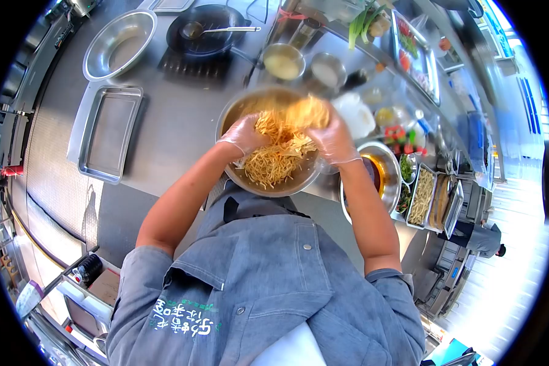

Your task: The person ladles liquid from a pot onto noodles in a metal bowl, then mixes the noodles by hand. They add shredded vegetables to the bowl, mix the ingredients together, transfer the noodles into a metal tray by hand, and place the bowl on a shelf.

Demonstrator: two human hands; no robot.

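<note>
A large steel mixing bowl (221,119) stands at the counter's front edge, close to my body. Yellow-brown noodles (271,166) fill its lower part. Both hands wear thin see-through plastic gloves. At the bowl's left side, my left hand (245,135) has its fingers curled into the noodles. My right hand (330,137), over the right rim, grips a clump of noodles (308,113) raised above the rest; this clump is smeared by motion. The fingertips of both hands are partly hidden by noodles.
Left are a steel tray (107,131) and an empty steel basin (119,46). Behind sits a black wok (204,36) with a ladle (192,30). To the right are a bowl of dark orange liquid (381,177) and ingredient trays (422,198). A person (485,239) stands far right.
</note>
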